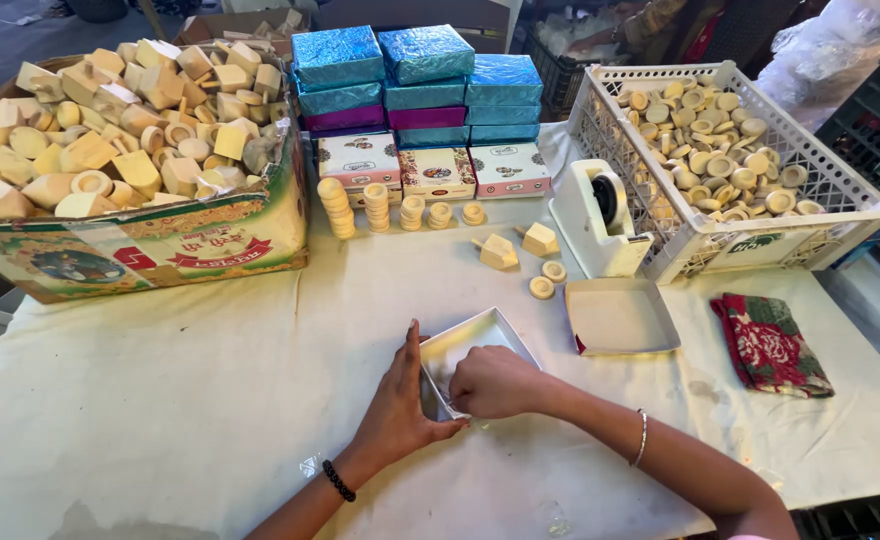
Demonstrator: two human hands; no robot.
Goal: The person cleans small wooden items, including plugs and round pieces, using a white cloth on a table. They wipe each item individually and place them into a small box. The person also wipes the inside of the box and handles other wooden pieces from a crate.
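Head view: left hand (397, 405) lay flat against the side of a shallow white box tray (477, 350) at the surface's (210, 400) near edge; right hand (495, 382) closed, pinching its near wall; box-forming step, apparently; next, firm creasing of corners.

bright, even daylight falls from above, shadows faint under the hands, glare on the shiny blue boxes (415, 75), edges bowed by a wide lens, focus sharp.
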